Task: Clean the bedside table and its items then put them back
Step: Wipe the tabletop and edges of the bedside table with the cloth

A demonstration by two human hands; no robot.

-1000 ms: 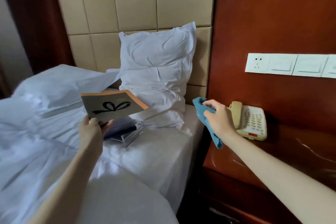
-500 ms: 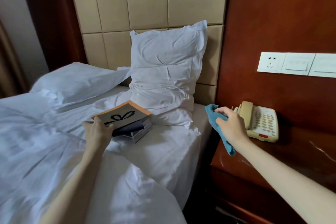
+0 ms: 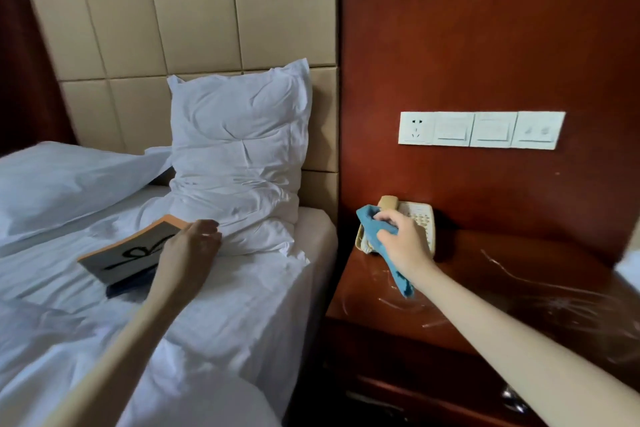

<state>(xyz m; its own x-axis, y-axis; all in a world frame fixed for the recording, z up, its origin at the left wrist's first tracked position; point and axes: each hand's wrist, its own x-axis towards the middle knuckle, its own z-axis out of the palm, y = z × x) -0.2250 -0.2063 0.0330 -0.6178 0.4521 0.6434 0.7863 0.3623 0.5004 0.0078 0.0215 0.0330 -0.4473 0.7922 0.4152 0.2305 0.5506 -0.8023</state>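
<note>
one table, one phone, one blue cloth, one booklet, two pillows, four wall plates. the phone sat at the table's far left corner against the wood wall. the right hand reached in from the near right with the arm stretched long. its fingers were clamped round the cloth, which was bunched against the handset side, tail hanging over the tabletop. on the bed to the left, the booklet lay tilted on a dark item. the left hand was at the booklet's right edge, back up, fingers loosely bent with nothing seen in them. whether the thumb touched the booklet couldn't be told. one pillow stood upright against the headboard, the other lay flat at far left.
</note>
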